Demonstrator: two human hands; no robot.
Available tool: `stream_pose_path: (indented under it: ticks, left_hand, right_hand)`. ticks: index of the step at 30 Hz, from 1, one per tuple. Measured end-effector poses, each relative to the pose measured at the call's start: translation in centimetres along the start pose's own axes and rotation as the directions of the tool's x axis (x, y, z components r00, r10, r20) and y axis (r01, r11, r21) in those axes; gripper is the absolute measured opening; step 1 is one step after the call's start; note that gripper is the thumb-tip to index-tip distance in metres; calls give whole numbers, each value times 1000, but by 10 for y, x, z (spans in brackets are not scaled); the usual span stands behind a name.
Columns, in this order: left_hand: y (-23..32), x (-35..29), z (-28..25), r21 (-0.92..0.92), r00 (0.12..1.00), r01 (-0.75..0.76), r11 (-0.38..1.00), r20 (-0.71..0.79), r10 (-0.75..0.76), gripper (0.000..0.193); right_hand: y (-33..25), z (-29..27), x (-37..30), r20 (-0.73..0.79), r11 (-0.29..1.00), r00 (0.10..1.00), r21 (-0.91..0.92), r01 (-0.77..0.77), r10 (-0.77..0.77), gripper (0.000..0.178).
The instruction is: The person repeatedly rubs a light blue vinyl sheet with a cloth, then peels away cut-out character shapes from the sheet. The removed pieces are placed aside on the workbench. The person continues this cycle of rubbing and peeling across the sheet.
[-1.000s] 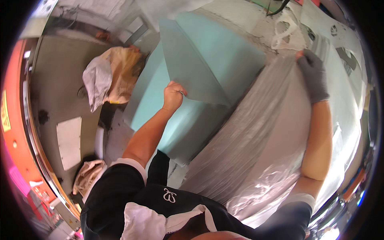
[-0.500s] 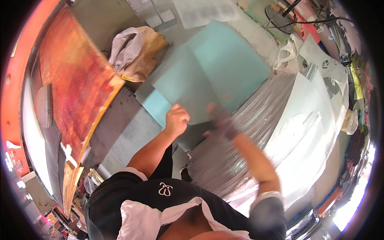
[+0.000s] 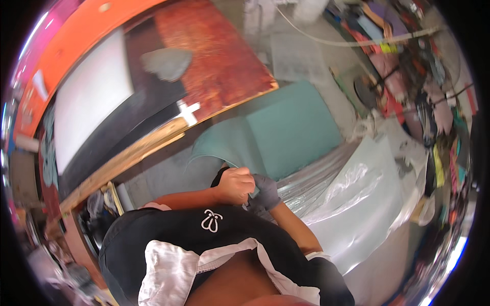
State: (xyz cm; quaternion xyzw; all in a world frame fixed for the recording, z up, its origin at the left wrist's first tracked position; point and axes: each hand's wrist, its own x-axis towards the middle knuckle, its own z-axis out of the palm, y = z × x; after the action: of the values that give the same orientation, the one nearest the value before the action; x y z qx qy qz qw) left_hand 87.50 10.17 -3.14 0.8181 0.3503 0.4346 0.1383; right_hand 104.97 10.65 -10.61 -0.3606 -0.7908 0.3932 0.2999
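My left hand [image 3: 236, 186], bare, is closed in a fist in front of my chest. Right beside it, my right hand [image 3: 265, 193] wears a grey glove, and its fingers curl in against the left one. What the two hands grip, if anything, is hidden between them. Just beyond them lies a large teal sheet [image 3: 296, 132] with a bend across it. Its near left edge curves up and runs to my left hand; I cannot tell whether the fingers hold it. Crinkled clear plastic film [image 3: 326, 176] spreads out to the right of the gloved hand.
On the left, a table [image 3: 158, 145] with a wooden edge carries a reddish-brown mottled surface, a grey pad [image 3: 167, 64] and a white panel [image 3: 94, 97]. A heap of mixed items [image 3: 393, 71] lines the far right. A pale hose [image 3: 347, 43] crosses the back.
My hands have come together from apart, the right moving left. The view has turned, so the table reaches further in. The teal sheet's near left edge now curves upward.
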Motion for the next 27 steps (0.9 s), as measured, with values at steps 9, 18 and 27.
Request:
stream_pose_path:
  ticks: [9,18,27]
  left_hand:
    - [173,-70,-116,280,924,-165,946,-293,248,32]
    - [277,-212,-225,674,752,456,582,-641,153,70]
    - [285,-292,-357,689,650,684,238,-724,229,42]
  right_hand:
    - [-191,-20,-51,91,986,984,76,149,-155,26]
    - [-334,-64,-10,-8,795,798,-87,600,-603,12]
    - [-405,-27,78,-158,754,760,112,648,-630,26]
